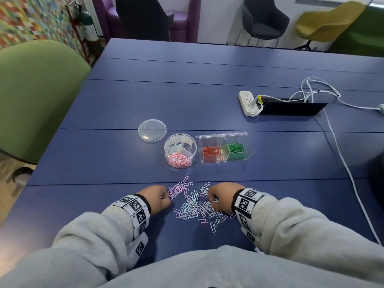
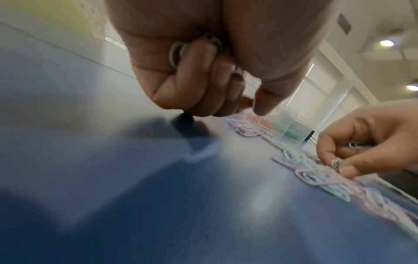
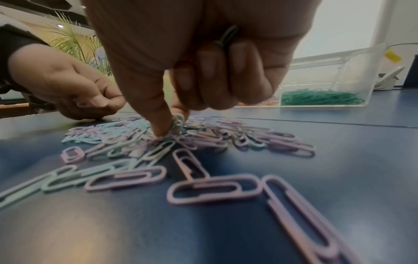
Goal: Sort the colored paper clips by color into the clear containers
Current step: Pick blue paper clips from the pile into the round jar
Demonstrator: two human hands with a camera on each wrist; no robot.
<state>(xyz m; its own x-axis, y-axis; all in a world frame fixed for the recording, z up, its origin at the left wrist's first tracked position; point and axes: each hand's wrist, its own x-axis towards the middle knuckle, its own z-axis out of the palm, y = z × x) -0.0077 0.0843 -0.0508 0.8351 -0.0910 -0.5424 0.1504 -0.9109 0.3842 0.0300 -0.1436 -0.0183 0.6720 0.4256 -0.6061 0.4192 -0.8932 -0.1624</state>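
Two clear containers stand beyond the loose clips (image 1: 195, 204): we note pink and pale blue in the round tub (image 1: 180, 150), orange and green in the rectangular box (image 1: 223, 148). Our left hand (image 1: 158, 197) curls round gathered clips; our right hand (image 1: 223, 196) pinches one from the pile.

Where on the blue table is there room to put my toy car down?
Bare table lies beyond the round lid, and left of the left hand. It is crowded between both hands, where the loose paper clips lie, and by the power strip.
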